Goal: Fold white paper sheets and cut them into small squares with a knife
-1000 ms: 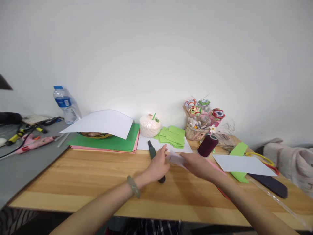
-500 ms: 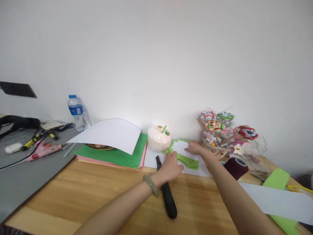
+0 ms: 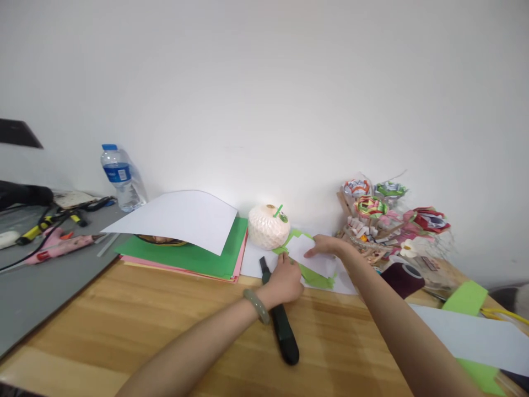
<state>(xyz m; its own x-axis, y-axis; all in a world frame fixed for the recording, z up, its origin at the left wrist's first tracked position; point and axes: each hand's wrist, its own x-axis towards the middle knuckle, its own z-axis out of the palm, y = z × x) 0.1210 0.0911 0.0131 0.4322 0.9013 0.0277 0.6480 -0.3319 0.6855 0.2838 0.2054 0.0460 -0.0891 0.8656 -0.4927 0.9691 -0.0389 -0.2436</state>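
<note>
My left hand (image 3: 286,278), with a bracelet on its wrist, has its fingers curled together at the left edge of some green paper pieces (image 3: 316,278). Whatever it may hold is too small to make out. My right hand (image 3: 324,246) pinches the small white paper (image 3: 305,252), which lies tilted over the green pieces. Beneath my left hand and wrist passes a black-handled tool (image 3: 285,333). A white textured round object (image 3: 268,227) with a green stick on top stands just behind my left hand.
White paper (image 3: 177,218) and coloured sheets (image 3: 237,248) lie left, near a bottle (image 3: 118,179) and a pink glue gun (image 3: 61,248). At right are paper flowers (image 3: 372,207), a dark thread cone (image 3: 403,280) and more paper (image 3: 475,333).
The small white paper has turned and shifted slightly towards me with my right hand. My left fingers have drawn closer together. The view has shifted a little.
</note>
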